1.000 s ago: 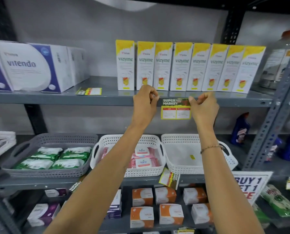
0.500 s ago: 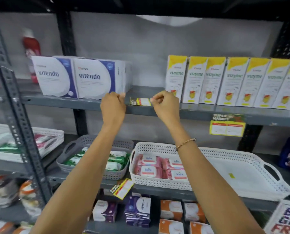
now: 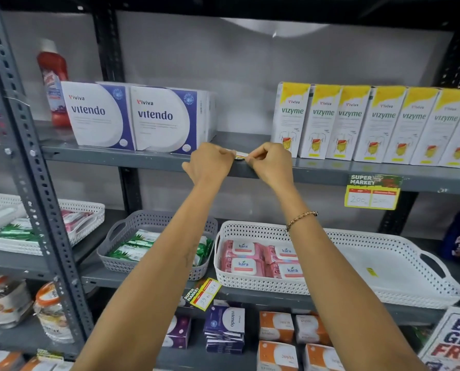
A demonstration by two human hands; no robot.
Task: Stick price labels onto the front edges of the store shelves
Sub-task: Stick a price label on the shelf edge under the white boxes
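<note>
Both hands are raised to the upper grey shelf (image 3: pixel 103 153), just right of the Vitendo boxes (image 3: pixel 132 119). My left hand (image 3: pixel 210 164) and my right hand (image 3: pixel 270 164) pinch a small price label (image 3: pixel 240 155) between them at the shelf's front lip. Only a sliver of the label shows, white with a red and yellow edge; the fingers cover the rest. A yellow price label (image 3: pixel 372 192) with a green "SUPER MARKET" header hangs from the same shelf's front edge under the Vizyme boxes (image 3: pixel 371 124). Another label (image 3: pixel 203 292) hangs tilted on the shelf below.
Below stand a grey basket (image 3: pixel 124 231) of green packs, a white basket (image 3: pixel 223 274) of Kara wipes and a shallow white tray (image 3: pixel 424 263). A red-capped bottle (image 3: pixel 53 81) stands far left. A perforated steel upright (image 3: pixel 33 183) runs down the left. A "BUY GET FREE" sign (image 3: pixel 454 341) sits bottom right.
Both hands left the yellow label under the Vizyme boxes, moved left along the shelf and picked up the label that lay flat there. The view shifted left too.
</note>
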